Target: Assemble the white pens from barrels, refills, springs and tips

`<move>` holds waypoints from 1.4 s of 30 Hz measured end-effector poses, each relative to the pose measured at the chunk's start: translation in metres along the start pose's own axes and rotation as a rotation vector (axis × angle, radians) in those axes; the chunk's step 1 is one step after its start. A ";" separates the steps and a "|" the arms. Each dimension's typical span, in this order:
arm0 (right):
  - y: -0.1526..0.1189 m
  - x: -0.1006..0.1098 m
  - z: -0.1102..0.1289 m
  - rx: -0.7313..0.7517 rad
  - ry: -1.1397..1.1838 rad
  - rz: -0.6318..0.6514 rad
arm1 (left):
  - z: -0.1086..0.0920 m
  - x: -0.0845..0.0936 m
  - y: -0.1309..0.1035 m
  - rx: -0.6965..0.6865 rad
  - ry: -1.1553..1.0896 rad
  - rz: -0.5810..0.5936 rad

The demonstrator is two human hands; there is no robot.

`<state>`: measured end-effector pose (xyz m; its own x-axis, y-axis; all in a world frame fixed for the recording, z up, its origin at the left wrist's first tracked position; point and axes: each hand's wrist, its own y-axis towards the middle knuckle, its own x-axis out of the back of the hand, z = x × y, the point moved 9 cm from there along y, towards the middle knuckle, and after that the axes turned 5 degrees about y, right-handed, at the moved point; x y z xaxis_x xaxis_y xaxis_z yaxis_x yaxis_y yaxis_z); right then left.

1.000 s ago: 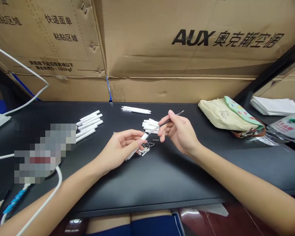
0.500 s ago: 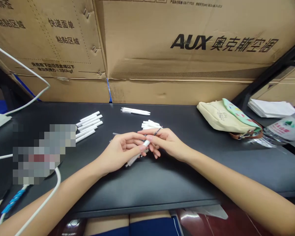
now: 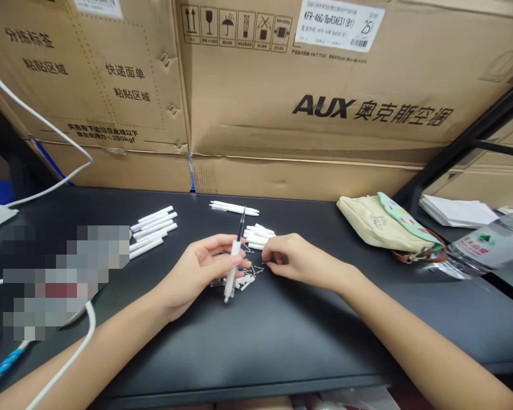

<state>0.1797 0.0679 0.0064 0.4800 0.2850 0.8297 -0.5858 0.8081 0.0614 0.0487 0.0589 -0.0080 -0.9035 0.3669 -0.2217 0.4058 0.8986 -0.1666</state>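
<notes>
While the left hand [image 3: 203, 267] pinches a white barrel [image 3: 230, 280] above the desk [image 3: 248, 341], tipping it could drop the protruding refill [image 3: 241, 228], and whether the right hand [image 3: 301, 259], near small parts [image 3: 256, 271], grasps anything is unclear.

Two hands in play, one left hand [image 3: 203, 266] and one right hand [image 3: 297, 256], and there's one held pen [image 3: 230, 280]! Behind it, two more pens [image 3: 228, 206], making three. Over on the left, at least five white barrels [image 3: 154, 222], some overlapping; in the middle cluster, at least four white tubes [image 3: 256, 240]. The springs [image 3: 256, 271] number several, too tiny to tally, likewise the little white pieces [image 3: 247, 283]. Further out: one pouch [image 3: 363, 222], one bottle [image 3: 487, 247], one paper stack [image 3: 459, 211], and six printed symbols [image 3: 237, 27]!
</notes>
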 end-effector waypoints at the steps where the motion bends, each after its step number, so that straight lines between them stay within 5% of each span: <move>1: -0.001 -0.002 0.000 -0.015 -0.033 0.008 | 0.000 -0.001 0.000 0.009 -0.010 0.004; 8: -0.002 0.009 -0.014 -0.081 0.051 -0.011 | 0.005 -0.015 -0.004 0.061 -0.096 0.165; 15: 0.002 0.032 -0.031 -0.148 1.011 -0.424 | 0.019 -0.031 -0.015 0.173 -0.010 0.357; 19: 0.005 0.012 -0.027 -0.203 1.310 -0.366 | 0.023 -0.032 -0.016 0.182 -0.003 0.378; 35: 0.004 0.012 -0.021 -0.168 1.289 -0.393 | 0.024 -0.026 -0.014 0.196 0.028 0.330; 42: 0.008 -0.001 -0.013 -0.163 1.165 -0.265 | 0.022 -0.026 -0.013 0.191 0.044 0.313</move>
<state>0.1830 0.0809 -0.0011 0.9233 0.3270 -0.2016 -0.3312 0.9435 0.0133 0.0699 0.0321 -0.0216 -0.7349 0.6306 -0.2496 0.6782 0.6817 -0.2745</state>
